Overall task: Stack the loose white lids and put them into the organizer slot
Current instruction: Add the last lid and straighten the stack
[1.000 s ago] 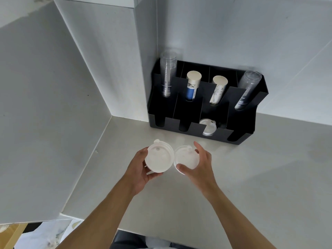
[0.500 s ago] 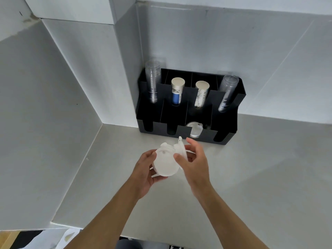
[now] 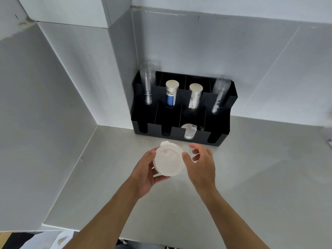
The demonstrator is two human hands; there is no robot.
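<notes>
A stack of white lids is held above the grey counter, a short way in front of the black organizer. My left hand grips the stack from the left and below. To the stack's right, my right hand has its thumb against the stack's right rim and its fingers spread apart. More lids stand in the organizer's third front slot from the left.
The organizer's back slots hold clear cup stacks at the ends and paper cup stacks in the middle. White wall panels close off the left and back. The counter's front edge lies near my forearms.
The lid from my right hand has joined the one in my left, making one stack. My right hand's fingers have opened. The view has shifted, so the organizer appears higher.
</notes>
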